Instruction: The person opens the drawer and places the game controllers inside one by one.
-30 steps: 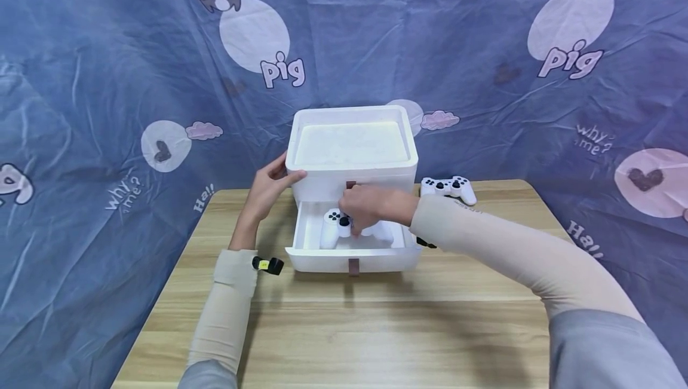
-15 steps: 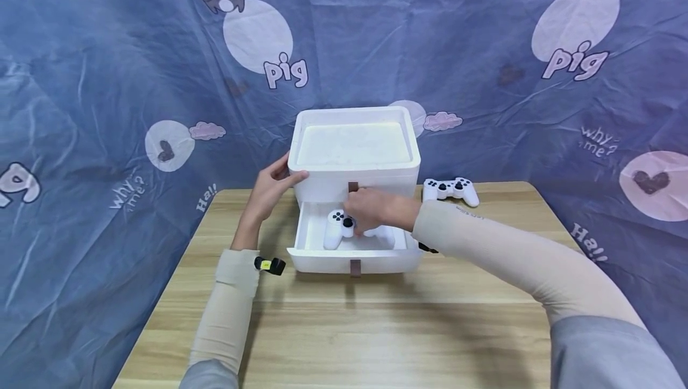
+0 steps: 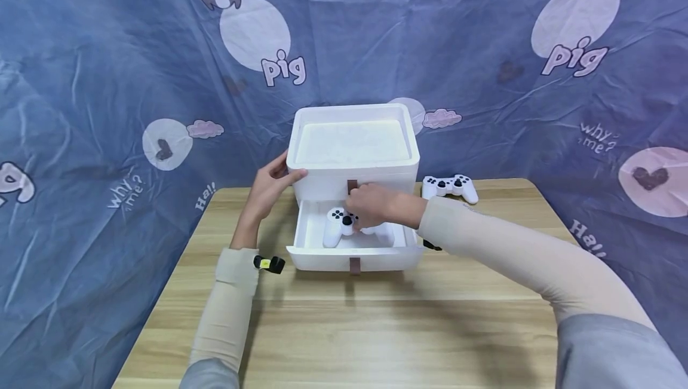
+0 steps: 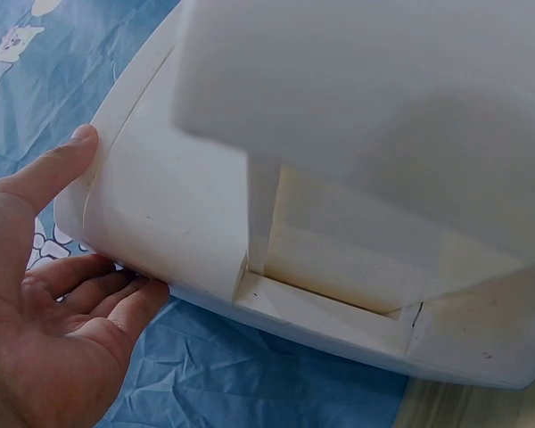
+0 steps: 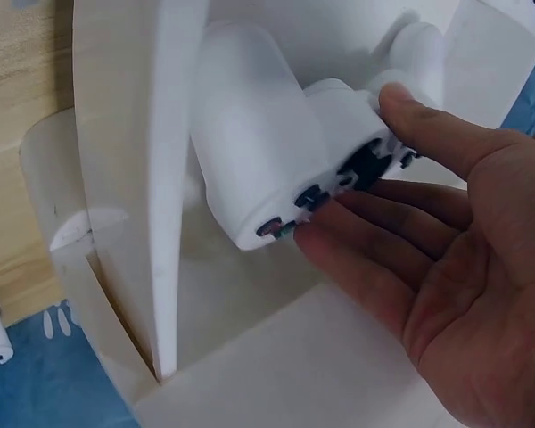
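A white two-drawer storage box (image 3: 322,187) stands at the back of the table, its lower drawer (image 3: 317,262) pulled out. Inside that drawer lies a white game controller (image 3: 332,232) with black buttons and sticks. My right hand (image 3: 372,205) reaches in from the right and grips the controller's middle. In the right wrist view, the thumb is on one side of the controller (image 5: 259,125) and the fingers touch its button side. My left hand (image 3: 266,190) holds the box's left front corner. The left wrist view has its thumb and fingers (image 4: 143,308) on opposite sides of the corner.
A second white controller (image 3: 450,188) lies on the wooden table (image 3: 344,335), right of the box. The box top has a raised rim (image 3: 349,166). Brown pull tabs (image 3: 355,266) hang on the drawers. A blue patterned cloth (image 3: 355,48) hangs behind and along both sides.
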`<state>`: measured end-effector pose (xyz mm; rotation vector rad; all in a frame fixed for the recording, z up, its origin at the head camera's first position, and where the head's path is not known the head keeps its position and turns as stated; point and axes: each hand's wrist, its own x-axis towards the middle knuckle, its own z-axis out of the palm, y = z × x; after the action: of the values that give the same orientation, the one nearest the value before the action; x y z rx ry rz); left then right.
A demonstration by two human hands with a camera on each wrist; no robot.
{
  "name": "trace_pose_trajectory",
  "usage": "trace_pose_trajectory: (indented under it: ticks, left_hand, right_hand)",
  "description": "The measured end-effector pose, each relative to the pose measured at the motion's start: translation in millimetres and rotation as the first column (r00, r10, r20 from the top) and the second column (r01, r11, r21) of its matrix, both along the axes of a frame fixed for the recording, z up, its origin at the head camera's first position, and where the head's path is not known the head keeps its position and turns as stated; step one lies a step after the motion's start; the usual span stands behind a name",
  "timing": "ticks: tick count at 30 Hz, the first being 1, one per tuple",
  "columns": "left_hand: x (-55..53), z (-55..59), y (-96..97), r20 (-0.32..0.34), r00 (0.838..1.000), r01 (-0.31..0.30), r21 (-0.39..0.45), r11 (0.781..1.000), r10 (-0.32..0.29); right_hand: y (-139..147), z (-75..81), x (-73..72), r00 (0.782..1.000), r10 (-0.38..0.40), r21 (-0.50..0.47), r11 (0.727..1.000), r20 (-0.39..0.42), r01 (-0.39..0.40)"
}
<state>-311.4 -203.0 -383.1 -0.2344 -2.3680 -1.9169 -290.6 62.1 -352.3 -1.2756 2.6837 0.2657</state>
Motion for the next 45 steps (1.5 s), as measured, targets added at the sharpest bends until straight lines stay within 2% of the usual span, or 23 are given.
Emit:
trace_pose_trajectory:
  ticks: [4, 9, 15, 18, 24, 28, 35, 41, 45]
  left_hand:
    - [-0.1, 0.3, 0.5, -0.001, 1.000, -0.002, -0.010, 1.000, 0.002]
    - [-0.7, -0.5, 0.3, -0.006, 1.000, -0.006, -0.016, 1.000, 0.006]
    - [-0.7, -2.8, -0.1, -0.005, 1.000, -0.007, -0.017, 1.000, 0.007]
    - [0.6, -2.7, 0.0, -0.005, 1.000, -0.008, -0.016, 1.000, 0.008]
    - [2.4, -3.1, 0.3, -0.009, 1.000, -0.003, -0.014, 1.000, 0.003]
    - [2.3, -3.0, 0.0, -0.016, 1.000, 0.002, -0.013, 1.000, -0.002]
    - [4.2, -2.4, 0.6, -0.010, 1.000, -0.003, -0.007, 1.000, 0.003]
    - [4.1, -3.2, 0.4, -0.012, 1.000, 0.001, -0.010, 1.000, -0.001]
    - [2.3, -3.2, 0.2, -0.021, 1.000, -0.001, -0.010, 1.000, 0.001]
  right_hand:
    - [6.8, 7.8, 4.3, 0.997, 0.058, -0.026, 0.998, -0.059, -0.060]
    - [16.3, 19.0, 14.3, 0.977, 0.136, -0.081, 0.985, -0.167, -0.152]
    - [28.7, 24.9, 30.4, 0.930, 0.210, -0.190, 0.942, -0.302, -0.275]
    - [34.1, 24.0, 37.6, 0.916, 0.201, -0.241, 0.925, -0.347, -0.294]
    - [43.7, 15.7, 54.6, 0.902, 0.124, -0.368, 0.883, -0.413, -0.290]
    - [47.6, 5.7, 67.8, 0.910, 0.072, -0.422, 0.869, -0.409, -0.259]
    - [52.0, -20.8, 90.4, 0.957, -0.005, -0.511, 0.846, -0.290, -0.150]
    - [50.3, -45.3, 106.3, 0.960, -0.058, -0.599, 0.791, -0.274, -0.123]
    - [45.3, -54.9, 115.5, 0.969, -0.106, -0.639, 0.766, -0.223, -0.063]
